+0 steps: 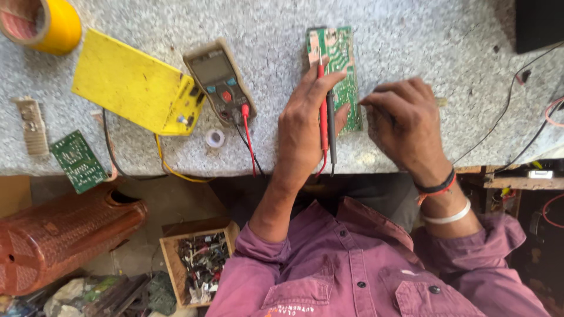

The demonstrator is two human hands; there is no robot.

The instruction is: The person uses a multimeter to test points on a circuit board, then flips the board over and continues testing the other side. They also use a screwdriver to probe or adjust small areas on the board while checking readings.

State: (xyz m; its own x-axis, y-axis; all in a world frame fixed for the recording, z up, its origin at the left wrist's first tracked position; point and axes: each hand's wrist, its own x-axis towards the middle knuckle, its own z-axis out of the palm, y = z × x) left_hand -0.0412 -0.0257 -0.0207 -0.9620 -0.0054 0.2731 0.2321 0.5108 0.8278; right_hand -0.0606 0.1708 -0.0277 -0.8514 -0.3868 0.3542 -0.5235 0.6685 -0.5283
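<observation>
A grey speckled stone worktop fills the upper part, lit by bright daylight. Below its edge is a dim brown floor and, at right, a wooden shelf.

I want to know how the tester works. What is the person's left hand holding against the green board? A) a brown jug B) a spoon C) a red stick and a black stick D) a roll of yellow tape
C: the left hand grips a red probe and a black probe together, their tips laid on the green circuit board.
</observation>
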